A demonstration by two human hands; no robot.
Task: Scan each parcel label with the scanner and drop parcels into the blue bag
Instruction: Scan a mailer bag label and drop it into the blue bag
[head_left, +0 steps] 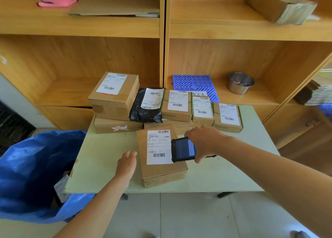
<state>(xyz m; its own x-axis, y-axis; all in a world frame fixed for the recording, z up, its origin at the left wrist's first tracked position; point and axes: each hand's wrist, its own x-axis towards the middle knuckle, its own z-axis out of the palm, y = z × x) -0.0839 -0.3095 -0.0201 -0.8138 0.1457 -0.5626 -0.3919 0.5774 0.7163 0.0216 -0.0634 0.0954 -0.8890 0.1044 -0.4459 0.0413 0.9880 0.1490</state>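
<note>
A brown cardboard parcel (158,167) with a white label lies at the front of the pale green table (100,158). My right hand (204,140) grips a black handheld scanner (182,149), held just over the label's right edge. My left hand (127,161) rests beside the parcel's left side, fingers relaxed, touching or nearly touching it. Behind, several more labelled parcels (177,103) and a black poly mailer (146,106) are stacked in a row. The blue bag (34,167) stands open at the table's left, with a labelled parcel inside.
Wooden shelving rises behind the table. A blue plastic grid (195,84) and a steel bowl (240,83) sit on the right shelf. A pink item (58,0) and flat cardboard lie on the upper left shelf. Tiled floor is below the front edge.
</note>
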